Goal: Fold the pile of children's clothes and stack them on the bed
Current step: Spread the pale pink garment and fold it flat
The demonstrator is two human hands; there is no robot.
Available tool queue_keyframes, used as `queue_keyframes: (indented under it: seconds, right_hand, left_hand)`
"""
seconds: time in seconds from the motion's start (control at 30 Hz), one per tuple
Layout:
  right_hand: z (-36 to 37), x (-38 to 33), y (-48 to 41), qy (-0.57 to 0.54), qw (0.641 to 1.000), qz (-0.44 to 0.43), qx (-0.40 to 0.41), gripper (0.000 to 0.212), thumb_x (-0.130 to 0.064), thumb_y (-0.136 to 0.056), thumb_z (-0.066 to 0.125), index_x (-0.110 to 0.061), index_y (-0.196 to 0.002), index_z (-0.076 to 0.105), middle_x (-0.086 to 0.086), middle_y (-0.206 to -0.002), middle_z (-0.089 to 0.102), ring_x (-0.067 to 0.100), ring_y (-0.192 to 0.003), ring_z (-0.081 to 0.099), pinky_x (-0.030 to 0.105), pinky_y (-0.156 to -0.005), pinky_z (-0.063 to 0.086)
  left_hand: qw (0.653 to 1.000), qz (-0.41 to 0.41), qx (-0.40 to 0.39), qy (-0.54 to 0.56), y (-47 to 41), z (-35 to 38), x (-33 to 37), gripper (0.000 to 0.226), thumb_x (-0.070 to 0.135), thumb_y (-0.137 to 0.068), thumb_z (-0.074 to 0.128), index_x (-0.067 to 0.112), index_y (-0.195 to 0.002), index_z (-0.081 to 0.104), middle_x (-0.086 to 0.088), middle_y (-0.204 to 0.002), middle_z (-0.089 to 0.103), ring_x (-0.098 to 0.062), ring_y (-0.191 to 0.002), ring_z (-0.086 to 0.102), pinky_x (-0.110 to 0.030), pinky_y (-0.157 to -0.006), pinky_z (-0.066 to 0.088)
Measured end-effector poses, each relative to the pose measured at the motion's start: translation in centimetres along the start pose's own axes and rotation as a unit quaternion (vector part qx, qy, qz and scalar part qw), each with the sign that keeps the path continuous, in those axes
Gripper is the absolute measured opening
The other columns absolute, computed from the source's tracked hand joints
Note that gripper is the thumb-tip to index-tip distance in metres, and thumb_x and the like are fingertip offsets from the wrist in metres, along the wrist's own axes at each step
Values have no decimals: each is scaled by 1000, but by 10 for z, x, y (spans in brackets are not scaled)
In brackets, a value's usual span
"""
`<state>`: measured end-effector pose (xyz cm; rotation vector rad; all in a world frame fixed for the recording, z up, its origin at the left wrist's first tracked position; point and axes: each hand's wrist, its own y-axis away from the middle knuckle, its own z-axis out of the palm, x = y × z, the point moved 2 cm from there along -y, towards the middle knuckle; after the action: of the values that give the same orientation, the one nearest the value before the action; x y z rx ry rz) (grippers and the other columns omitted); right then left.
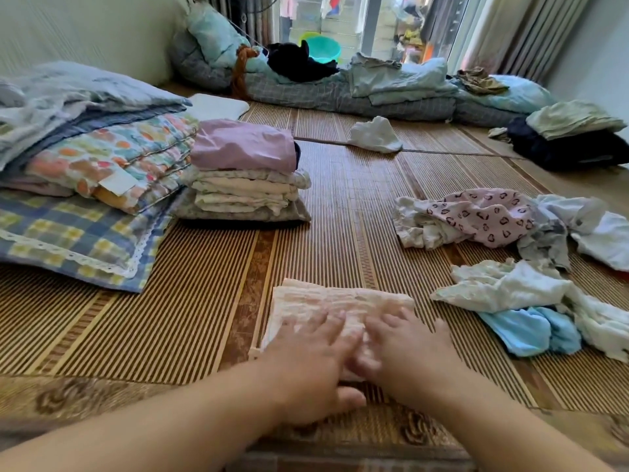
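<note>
Pressing down on the folded peach garment point(340, 301), the left grip point(313, 356) and the right grip point(408, 349) lie side by side, fingers straight and spread, clamped on nothing; the garment sits on the bamboo mat point(204, 318) of the bed, just in front of the person; its crinkled weave looks thin, light and limp, so it will likely sag or spring open unless lifted by both short ends or scooped from beneath with flat palms; the ribbed mat may snag it if dragged; its near edge is covered by the palms, the fingertips are blurred, and what sort of garment it is cannot be told; to the right the unfolded heap point(510, 291) of white and blue pieces runs off the frame, with a pink heart-print piece point(483, 216) beyond it; farther left the stack of folded clothes point(245, 172) rests on a cushion, well apart, its lower layers hard to tell apart.
</note>
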<state>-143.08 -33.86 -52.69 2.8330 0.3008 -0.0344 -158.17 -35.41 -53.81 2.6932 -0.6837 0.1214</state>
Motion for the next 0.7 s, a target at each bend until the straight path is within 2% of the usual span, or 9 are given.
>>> queue_keyframes:
  seconds: [0.07, 0.13, 0.2, 0.3, 0.37, 0.47, 0.57, 0.7]
  right_hand:
    - [7, -3, -8, -3, 1000, 8, -21, 79, -73, -85, 36, -33, -150, 18, -5, -161, 12, 20, -149, 1, 60, -113, -4]
    - [9, -7, -22, -19, 1000, 1, -25, 80, -74, -84, 36, -36, -151, 15, -6, -162, 8, 17, -149, 0, 58, -114, -6]
    - [7, -18, -39, -46, 999, -19, -20, 78, -75, -84, 37, -40, -150, 15, -7, -162, 8, 17, -149, 4, 56, -115, -3]
    - [7, -48, -67, -99, 993, -66, -8, 74, -70, -87, 38, -41, -150, 12, -4, -162, 5, 20, -149, 2, 49, -118, 3]
    - [3, -70, -91, -128, 986, -102, -10, 73, -66, -90, 39, -38, -151, 12, -1, -162, 2, 22, -149, -1, 45, -119, 3]
    - [-6, -103, -135, -86, 984, -154, -13, 78, -68, -88, 38, -34, -152, 10, 2, -162, -1, 24, -149, -5, 48, -119, 2]
    - [-9, -121, -169, -30, 986, -167, -4, 84, -74, -85, 36, -34, -152, 6, 3, -162, -9, 26, -147, -15, 58, -114, -5]
    - [-12, -121, -176, -12, 988, -157, 4, 84, -74, -86, 32, -34, -152, 2, 2, -161, -14, 25, -146, -19, 62, -113, -7]
  left_hand:
    - [999, -29, -15, -10, -3, 5, -5, 71, 51, -97, 36, 36, -151, -7, 5, -159, -18, -22, -145, -19, -56, -115, -8]
    - [997, -71, 2, -12, -6, 1, -16, 63, 32, -99, 34, 34, -152, -1, 4, -161, -12, -22, -147, -16, -58, -114, -6]
    - [992, -123, 24, -27, -10, -8, -30, 62, 24, -99, 35, 31, -153, 5, 2, -162, -4, -23, -148, -10, -61, -114, -4]
    - [976, -211, 41, -37, -12, -19, -64, 58, 32, -100, 37, 34, -152, 11, 2, -162, 0, -25, -148, -8, -64, -112, -3]
    - [962, -268, 41, -15, -10, -21, -93, 60, 33, -99, 35, 35, -152, 8, 2, -162, -4, -27, -148, -12, -66, -112, -3]
    - [941, -329, 39, 70, -4, -19, -136, 74, 31, -92, 40, 34, -153, -2, 0, -161, -17, -29, -144, -24, -64, -113, -7]
    - [933, -331, 62, 128, -4, -18, -162, 81, 40, -87, 43, 36, -153, -4, 1, -160, -20, -27, -143, -27, -59, -113, -9]
    - [935, -303, 103, 154, -8, -13, -183, 82, 42, -85, 48, 41, -152, 0, 4, -161, -16, -23, -144, -25, -56, -116, -10]
